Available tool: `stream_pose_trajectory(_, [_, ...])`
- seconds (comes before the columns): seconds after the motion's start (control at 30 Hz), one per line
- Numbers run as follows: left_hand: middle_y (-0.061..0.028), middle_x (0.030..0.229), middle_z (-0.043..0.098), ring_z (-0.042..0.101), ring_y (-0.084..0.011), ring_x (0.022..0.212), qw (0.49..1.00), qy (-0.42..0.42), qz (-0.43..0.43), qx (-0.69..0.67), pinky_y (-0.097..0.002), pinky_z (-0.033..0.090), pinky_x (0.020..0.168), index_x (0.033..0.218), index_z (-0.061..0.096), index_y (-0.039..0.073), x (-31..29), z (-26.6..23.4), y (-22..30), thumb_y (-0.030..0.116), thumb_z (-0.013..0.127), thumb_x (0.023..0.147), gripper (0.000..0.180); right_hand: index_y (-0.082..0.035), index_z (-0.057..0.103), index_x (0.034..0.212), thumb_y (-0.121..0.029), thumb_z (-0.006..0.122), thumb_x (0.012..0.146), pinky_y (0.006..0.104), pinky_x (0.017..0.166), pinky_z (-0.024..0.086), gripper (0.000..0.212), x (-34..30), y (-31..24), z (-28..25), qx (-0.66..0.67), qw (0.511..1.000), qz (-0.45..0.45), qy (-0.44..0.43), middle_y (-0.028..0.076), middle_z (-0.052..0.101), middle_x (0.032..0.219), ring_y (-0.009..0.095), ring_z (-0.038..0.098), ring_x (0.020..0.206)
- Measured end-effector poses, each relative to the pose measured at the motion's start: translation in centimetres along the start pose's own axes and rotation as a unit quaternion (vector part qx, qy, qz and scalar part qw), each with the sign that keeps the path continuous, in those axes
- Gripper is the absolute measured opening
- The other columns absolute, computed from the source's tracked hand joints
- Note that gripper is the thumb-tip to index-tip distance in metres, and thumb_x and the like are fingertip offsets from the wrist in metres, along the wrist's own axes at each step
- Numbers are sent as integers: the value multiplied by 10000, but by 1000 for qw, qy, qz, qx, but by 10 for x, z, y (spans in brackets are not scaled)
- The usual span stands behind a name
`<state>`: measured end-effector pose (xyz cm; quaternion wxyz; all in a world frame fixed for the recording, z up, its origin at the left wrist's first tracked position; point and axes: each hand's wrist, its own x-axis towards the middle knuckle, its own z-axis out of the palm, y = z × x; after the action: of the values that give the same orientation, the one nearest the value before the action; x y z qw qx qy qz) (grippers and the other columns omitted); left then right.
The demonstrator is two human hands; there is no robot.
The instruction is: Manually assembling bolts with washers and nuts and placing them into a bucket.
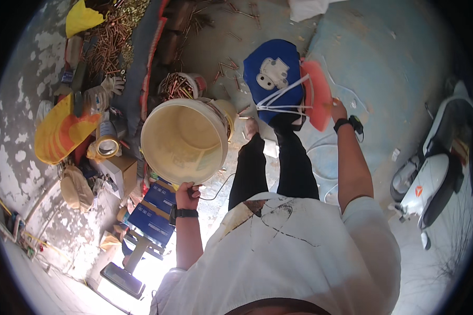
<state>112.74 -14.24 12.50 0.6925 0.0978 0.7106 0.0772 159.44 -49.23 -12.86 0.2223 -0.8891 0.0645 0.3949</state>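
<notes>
Cream plastic bucket (184, 139), tipped w/ mouth toward camera, held up at person's left over floor clutter; left hand (187, 194) curled tight on its lower rim. Right hand (339, 111) closed on edge of red-orange piece (316, 94) beside blue bag (275, 79) w/ white straps. Nearby: blue boxes (155, 210) below bucket, copper nails (110, 42) upper left, white scooter (431, 178) far right.

A pale yellow plastic bucket (184, 140), smooth and matt inside, hangs from the left hand (186, 195). The right hand (339, 111) grips a red plastic piece (316, 94) beside a glossy blue plastic stool (273, 79) with white cord. The floor (383, 63) is rough, blotchy concrete — dull. Coppery metal nails (108, 44) lie heaped. A scooter (431, 178) shows glossy white plastic panels.
</notes>
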Motion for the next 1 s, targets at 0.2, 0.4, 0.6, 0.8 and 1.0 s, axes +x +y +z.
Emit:
stream_pose_trajectory(0.2, [-148,728,593,522,-127,552,999,-10,34,6,-191,359,395,831,506,11,22,49,14,6,534,747,88,-38,630,1025,-282,685,724,357,735,487,392,33,-19,27,-30,999,-15,-16,145,667,916,278,643,829])
stream_pose_trajectory(0.4, [-128,770,581,519,-119,566,998,-41,43,34,-178,361,393,907,512,-9,77,90,51,25,514,762,149,-31,642,954,-191,552,813,357,711,493,233,28,-35,24,25,998,-53,-30,154,666,842,306,642,806])
stream_pose_trajectory(0.6, [-91,683,568,533,-140,535,998,-60,18,16,-203,352,381,853,509,21,160,164,100,26,532,759,97,-19,641,952,-102,557,791,304,641,489,200,10,-34,24,79,993,-91,-17,87,664,745,183,639,684])
stream_pose_trajectory(0.8, [-143,755,566,537,-147,551,986,-140,-49,-71,-194,364,384,925,493,39,304,188,146,43,529,768,161,-21,631,975,7,640,681,266,608,480,295,-18,-128,18,223,971,29,-81,46,645,762,137,598,671])
stream_pose_trajectory(1.0, [-164,759,571,571,-167,582,983,-127,-95,-96,-187,353,372,968,487,17,402,256,173,65,497,808,167,-76,606,886,-67,643,702,235,351,252,189,24,-85,47,239,959,150,22,-21,517,599,69,334,381])
